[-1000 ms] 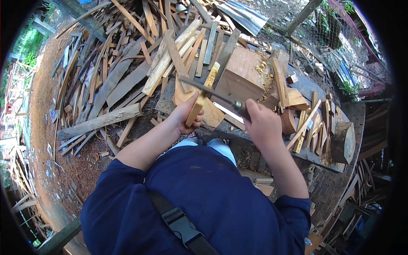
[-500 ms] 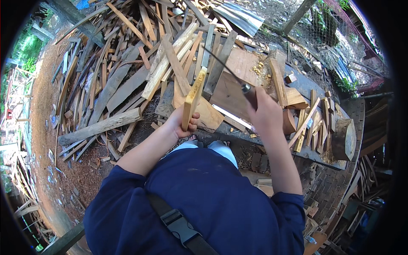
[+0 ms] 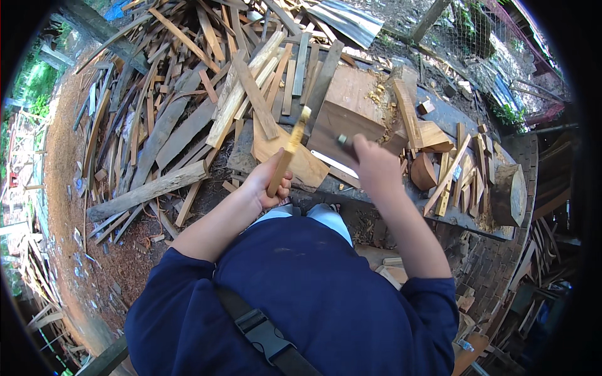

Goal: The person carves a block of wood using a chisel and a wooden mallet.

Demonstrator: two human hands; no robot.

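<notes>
Wood strip (image 3: 291,150), slim and squared, stands tilted near the middle of the frame, its pale, rough-cut end pointing up. The left hand (image 3: 266,180) wraps its fingers around the lower part; the right hand (image 3: 380,166), right of centre, is clenched around a dark-handled tool (image 3: 344,141), whose blade is too blurred to trace. The strip looks light and stiff, dry rather than slippery, though its narrow tip could prove fragile; the smooth lower end seems the best place to hold, clear of the rough-cut part. A large squared block (image 3: 354,103) presents hard edges just beyond the hands, upper right of centre, and a pale board (image 3: 313,172) lies behind the strip. Loose planks (image 3: 254,94) crowd the upper left, so the raised space above the work looks roomiest.
</notes>
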